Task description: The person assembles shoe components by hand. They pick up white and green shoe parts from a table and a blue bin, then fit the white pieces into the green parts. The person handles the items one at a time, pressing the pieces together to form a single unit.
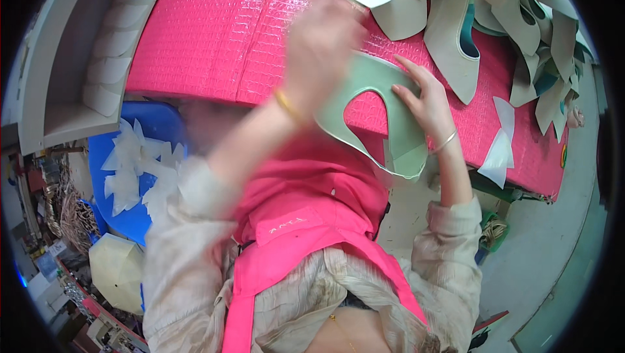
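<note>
A pale green shoe upper, with a rounded opening through its middle, lies on the pink table's near edge, its lower part hanging past it. At its right side, my right hand holds it, with thumb and forefinger on its surface. Over the upper's far left corner hangs my left hand, badly smeared by motion. Its fingers cannot be made out, nor whether anything is in them. The hand hides part of that corner.
Several off-white shoe uppers are heaped at the far right of the pink table. A thin white piece lies by its right edge. Left are a grey shelf box with stacked pieces and a blue chair bearing white scraps.
</note>
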`<state>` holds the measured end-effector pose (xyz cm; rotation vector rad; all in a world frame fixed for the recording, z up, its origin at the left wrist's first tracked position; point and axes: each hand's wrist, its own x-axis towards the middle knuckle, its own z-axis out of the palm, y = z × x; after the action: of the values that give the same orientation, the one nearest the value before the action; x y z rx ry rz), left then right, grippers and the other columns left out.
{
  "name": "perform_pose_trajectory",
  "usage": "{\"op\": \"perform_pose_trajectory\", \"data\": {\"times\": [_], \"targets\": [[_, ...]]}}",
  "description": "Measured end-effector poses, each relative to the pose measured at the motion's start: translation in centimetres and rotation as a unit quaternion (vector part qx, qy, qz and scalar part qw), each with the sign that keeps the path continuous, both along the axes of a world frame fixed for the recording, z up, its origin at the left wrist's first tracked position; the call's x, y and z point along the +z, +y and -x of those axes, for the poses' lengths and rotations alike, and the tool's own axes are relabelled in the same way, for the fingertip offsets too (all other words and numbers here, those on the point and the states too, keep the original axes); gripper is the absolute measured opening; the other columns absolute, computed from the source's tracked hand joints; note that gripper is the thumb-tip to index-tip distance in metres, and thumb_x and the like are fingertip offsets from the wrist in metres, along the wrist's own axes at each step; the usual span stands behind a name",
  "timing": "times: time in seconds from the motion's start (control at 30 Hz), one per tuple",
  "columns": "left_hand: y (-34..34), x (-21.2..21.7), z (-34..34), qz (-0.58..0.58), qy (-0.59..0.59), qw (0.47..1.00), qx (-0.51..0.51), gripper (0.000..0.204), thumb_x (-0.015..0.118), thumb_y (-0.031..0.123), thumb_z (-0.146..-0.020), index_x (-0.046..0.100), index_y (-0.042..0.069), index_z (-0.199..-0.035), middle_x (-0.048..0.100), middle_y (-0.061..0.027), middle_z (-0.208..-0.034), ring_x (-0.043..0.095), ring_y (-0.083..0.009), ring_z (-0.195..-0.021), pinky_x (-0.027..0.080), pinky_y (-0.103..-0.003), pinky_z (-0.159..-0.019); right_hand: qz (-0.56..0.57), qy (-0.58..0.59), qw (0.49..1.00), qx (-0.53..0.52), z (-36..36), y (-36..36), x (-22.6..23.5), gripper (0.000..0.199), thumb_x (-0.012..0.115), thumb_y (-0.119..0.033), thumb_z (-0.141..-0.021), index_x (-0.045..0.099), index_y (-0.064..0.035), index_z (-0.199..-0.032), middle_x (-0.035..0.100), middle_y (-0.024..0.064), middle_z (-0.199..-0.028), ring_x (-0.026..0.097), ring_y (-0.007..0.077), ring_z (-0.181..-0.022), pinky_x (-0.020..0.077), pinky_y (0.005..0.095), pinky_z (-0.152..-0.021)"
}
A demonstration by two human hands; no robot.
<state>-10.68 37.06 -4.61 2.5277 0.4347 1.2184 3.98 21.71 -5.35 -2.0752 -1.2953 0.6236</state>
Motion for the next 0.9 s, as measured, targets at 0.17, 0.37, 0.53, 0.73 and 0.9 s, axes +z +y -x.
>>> {"op": "perform_pose_trajectory", "data": {"times": [0.17,0.37,0.53,0.73,0.9], "targets": [[-13.7,2.4,1.6,0.015,0.47,0.863,-0.182,0.041,0.051,0.046,-0.079,0.067,0.01,-0.069,0.059,-0.0068,-0.061,0.057,-0.0211,-0.067,0.033,-0.037,-0.081,-0.098,0.391,0.913,-0.059,-1.1,1.2,0.3,0.04,0.052,-0.003,-0.082,0.049,-0.0033,-0.122,0.059,0.0071,-0.104,0.056,0.0085,-0.086,0.0454,0.0203,-0.075],[-3.2,7.5,8.6,-0.128,0.526,0.823,-0.172,0.012,0.053,0.009,-0.062,0.059,0.001,-0.07,0.057,-0.0098,-0.069,0.056,-0.0196,-0.077,0.023,-0.041,-0.106,0.012,0.209,0.976,-0.064,1.5,-2.0,0.5,0.041,0.052,-0.004,-0.082,0.047,-0.0041,-0.123,0.058,0.0084,-0.079,0.058,0.0166,-0.07,0.0462,0.0276,-0.063],[-4.9,0.6,10.1,-0.208,0.457,0.864,-0.045,0.043,0.047,0.011,-0.074,0.047,-0.005,-0.113,0.051,-0.0188,-0.114,0.049,-0.0271,-0.108,0.023,-0.038,-0.105,-0.137,-0.193,0.967,0.1,7.1,-0.6,0.9,0.047,0.056,-0.01,-0.079,0.046,-0.0117,-0.124,0.05,0.0113,-0.117,0.05,0.025,-0.105,0.04,0.0397,-0.086],[-5.3,1.5,10.8,-0.247,0.502,0.826,-0.072,0.045,0.045,0.014,-0.074,0.049,-0.005,-0.115,0.045,-0.0205,-0.123,0.045,-0.0291,-0.113,0.022,-0.037,-0.104,0.032,-0.259,0.902,0.344,3.7,0.0,0.1,0.055,0.054,-0.03,-0.079,0.039,-0.0247,-0.132,0.036,-0.0011,-0.137,0.034,0.0197,-0.126,0.0263,0.0394,-0.104],[-6.8,1.6,7.9,-0.152,0.44,0.882,-0.077,0.045,0.048,0.013,-0.071,0.051,-0.006,-0.112,0.05,-0.0205,-0.116,0.049,-0.0275,-0.107,0.034,-0.038,-0.094,0.056,-0.278,0.93,0.236,-2.5,0.7,-0.3,0.04,0.034,-0.032,-0.092,0.041,-0.0259,-0.13,0.034,-0.001,-0.139,0.028,0.0225,-0.129,0.0186,0.0431,-0.105]]}}
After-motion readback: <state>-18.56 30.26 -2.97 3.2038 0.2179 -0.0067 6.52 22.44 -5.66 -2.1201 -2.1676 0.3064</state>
